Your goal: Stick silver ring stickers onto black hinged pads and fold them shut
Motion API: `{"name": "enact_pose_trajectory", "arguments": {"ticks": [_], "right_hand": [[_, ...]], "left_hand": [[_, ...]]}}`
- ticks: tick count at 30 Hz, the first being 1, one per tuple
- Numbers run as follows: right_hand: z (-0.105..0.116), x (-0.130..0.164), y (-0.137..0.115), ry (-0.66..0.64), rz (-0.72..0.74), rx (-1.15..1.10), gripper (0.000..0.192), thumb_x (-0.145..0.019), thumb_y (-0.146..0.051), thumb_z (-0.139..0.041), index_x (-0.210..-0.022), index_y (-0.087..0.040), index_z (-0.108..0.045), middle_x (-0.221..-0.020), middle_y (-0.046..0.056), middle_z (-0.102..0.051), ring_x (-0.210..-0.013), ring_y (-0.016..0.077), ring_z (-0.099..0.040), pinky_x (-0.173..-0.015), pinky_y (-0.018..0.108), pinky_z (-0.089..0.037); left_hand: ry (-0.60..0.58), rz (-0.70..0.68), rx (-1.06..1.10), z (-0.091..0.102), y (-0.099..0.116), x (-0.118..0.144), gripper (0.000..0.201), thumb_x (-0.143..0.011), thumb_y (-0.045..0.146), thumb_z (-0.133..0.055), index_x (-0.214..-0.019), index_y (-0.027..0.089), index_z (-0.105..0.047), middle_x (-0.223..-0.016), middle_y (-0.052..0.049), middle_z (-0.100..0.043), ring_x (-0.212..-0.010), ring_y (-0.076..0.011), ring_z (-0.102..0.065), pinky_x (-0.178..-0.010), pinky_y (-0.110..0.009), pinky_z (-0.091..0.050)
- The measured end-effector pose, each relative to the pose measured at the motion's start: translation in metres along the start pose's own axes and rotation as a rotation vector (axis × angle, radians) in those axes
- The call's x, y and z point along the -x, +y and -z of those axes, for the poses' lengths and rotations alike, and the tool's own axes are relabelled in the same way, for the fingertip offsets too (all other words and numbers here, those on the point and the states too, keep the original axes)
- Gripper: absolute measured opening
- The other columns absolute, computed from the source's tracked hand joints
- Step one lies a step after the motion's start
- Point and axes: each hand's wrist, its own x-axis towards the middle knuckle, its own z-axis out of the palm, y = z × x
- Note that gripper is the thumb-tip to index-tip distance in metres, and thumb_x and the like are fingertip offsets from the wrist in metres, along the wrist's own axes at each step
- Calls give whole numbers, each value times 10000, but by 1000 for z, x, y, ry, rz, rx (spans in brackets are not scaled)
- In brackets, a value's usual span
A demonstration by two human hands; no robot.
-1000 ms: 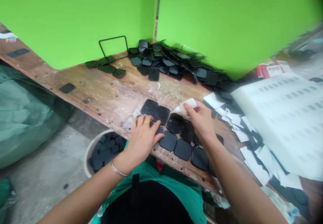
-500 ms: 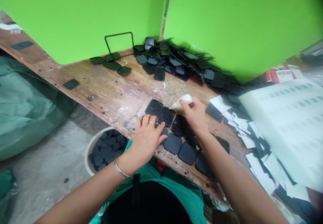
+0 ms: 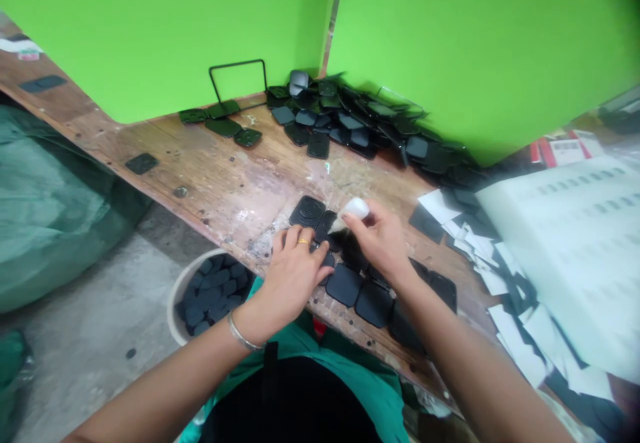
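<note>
My right hand [image 3: 383, 240] grips a small white squeeze bottle [image 3: 356, 210], tilted so that its narrow tip points down and left. The tip is at a black square plate [image 3: 325, 227] on the table; whether it touches cannot be made out. Next to that plate lies another black plate [image 3: 307, 211] with a raised ring. My left hand [image 3: 293, 273] lies palm down with fingers stretched over a black plate [image 3: 327, 258] near the table's front edge, mostly covering it. Smooth black plates [image 3: 344, 284] continue the rows to the right, partly hidden under my right forearm.
A big heap of black plates [image 3: 350, 120] lies against the green partition [image 3: 200, 30], beside a black wire frame [image 3: 237, 64]. Below the table edge stands a bucket [image 3: 175, 316] of dark pads. White paper pieces [image 3: 530, 336] and a large pale box [image 3: 575, 243] occupy the right.
My right hand has moved a little left and down, bringing the bottle tip over the second ringed plate. The bottle is steeper now. My left hand stays in nearly the same place.
</note>
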Motion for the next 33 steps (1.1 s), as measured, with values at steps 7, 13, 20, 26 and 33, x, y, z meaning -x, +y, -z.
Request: {"name": "enact_pose_trajectory", "arguments": {"ticks": [7, 13, 20, 26, 33], "right_hand": [[-16, -25, 0, 88, 90, 83, 180, -794, -374, -586, -792, -195, -602, -661, -9, -547, -621, 160, -475, -623, 295, -358], [2, -24, 12, 137, 70, 130, 195, -778, -392, -602, -784, -197, -610, -658, -3, -550, -623, 168, -473, -628, 305, -355], [25, -2, 20, 61, -109, -1, 281, -742, -457, -652, -756, -177, -640, -634, 2, -597, -599, 165, -514, -601, 302, -387], [10, -15, 10, 124, -186, -304, 288, -669, -436, -701, -768, -169, -656, -682, 20, -650, -622, 163, -562, -579, 289, -432], [-24, -47, 5, 164, -134, -298, 275, -684, -444, -655, -761, -183, -620, -664, 11, -628, -627, 163, -553, -580, 285, -425]], "left_hand": [[-9, 13, 0, 0, 1, 1, 399, -886, 414, -642, -1217, 193, -669, -1207, -159, -555, -1155, -346, -447, -970, -492, -365], [-7, 4, -10, 0, 0, 1, 405, -884, 417, -646, -1220, 191, -660, -1196, -149, -560, -1149, -339, -453, -979, -490, -362], [-5, 8, 30, 1, 2, 1, 440, -867, 430, -666, -1212, 158, -653, -1205, -150, -567, -1151, -341, -453, -985, -488, -355], [41, 110, 55, 4, -21, 3, 447, -914, 374, -613, -1321, 190, -588, -1272, -141, -573, -1173, -330, -448, -974, -473, -373], [39, 162, 3, 1, -38, 4, 375, -915, 408, -598, -1247, 246, -657, -1308, -116, -591, -1174, -352, -444, -967, -509, -358]]}}
